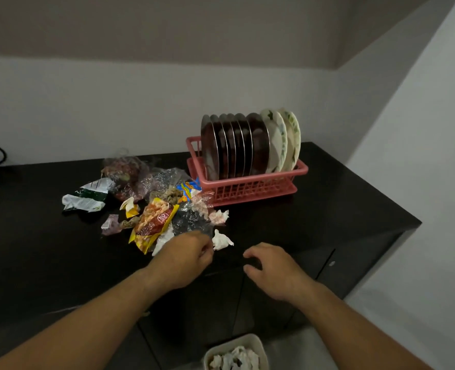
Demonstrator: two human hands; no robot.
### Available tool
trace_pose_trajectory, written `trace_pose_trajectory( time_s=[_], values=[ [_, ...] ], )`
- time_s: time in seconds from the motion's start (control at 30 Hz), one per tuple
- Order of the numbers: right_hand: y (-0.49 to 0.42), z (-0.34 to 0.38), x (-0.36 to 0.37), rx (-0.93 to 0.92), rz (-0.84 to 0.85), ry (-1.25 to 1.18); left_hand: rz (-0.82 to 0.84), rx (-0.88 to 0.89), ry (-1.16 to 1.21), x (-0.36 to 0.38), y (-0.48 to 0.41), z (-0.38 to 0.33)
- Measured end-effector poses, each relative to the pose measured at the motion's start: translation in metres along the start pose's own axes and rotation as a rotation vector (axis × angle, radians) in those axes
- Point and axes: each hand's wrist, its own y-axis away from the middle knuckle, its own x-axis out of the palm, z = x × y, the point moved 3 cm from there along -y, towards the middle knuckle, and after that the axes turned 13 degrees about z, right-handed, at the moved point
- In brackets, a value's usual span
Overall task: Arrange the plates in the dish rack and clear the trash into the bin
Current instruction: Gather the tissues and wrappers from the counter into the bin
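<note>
Farthest left on the black counter (pixel 327 209) lies a crumpled green-and-white packet (pixel 86 194); its fine print is too small for me to read. Next to it is a clear plastic bag (pixel 125 169) with something reddish inside, and then the main heap of trash. In that heap a yellow-and-red wrapper (pixel 154 222) carries a small round mark whose letters I cannot make out, and a blue-and-orange wrapper (pixel 190 189) lies up against the rack. All of this looks light, soft and crackly, so I judge it best scooped in a bunch from underneath. Pinching one slippery corner would likely let the rest slide off. My left hand (pixel 186 259) is at the near edge of the heap, knuckles up and fingers curled under. I cannot tell whether it has hold of the plastic or only touches it. Just beside it lies a crumpled tissue (pixel 221 240), which is easy to pinch anywhere. The white bin (pixel 258 345) sits on the floor below me, with tissues in it. My right hand (pixel 271 271) hovers over the counter's front edge, fingers loosely bent, holding nothing. Behind it stands the pink dish rack (pixel 247 193), with the steel plates (pixel 234 148) and two white patterned plates (pixel 285 140) upright in a row, so I judge only the trash is left.
</note>
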Motion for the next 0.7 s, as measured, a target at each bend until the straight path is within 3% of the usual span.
trace_pose_trajectory(
  time_s=[0.33, 0.43, 0.53, 0.6, 0.7],
  values=[
    [-0.12, 0.03, 0.02, 0.107, 0.034, 0.301, 0.288, 0.142, -0.411, 0.005, -0.062, 0.083],
    [-0.128, 0.023, 0.03, 0.161, 0.091, 0.387, 0.394, 0.131, -0.419, 0.02, -0.076, 0.094],
    [-0.123, 0.009, 0.025, 0.222, 0.053, 0.312, 0.456, 0.123, -0.357, 0.033, -0.085, 0.102],
    [-0.118, 0.001, 0.017, 0.263, 0.014, 0.238, 0.445, 0.13, -0.31, 0.04, -0.088, 0.104],
    [-0.113, -0.006, 0.005, 0.298, -0.022, 0.097, 0.291, 0.165, -0.24, 0.047, -0.089, 0.104]
  ],
)
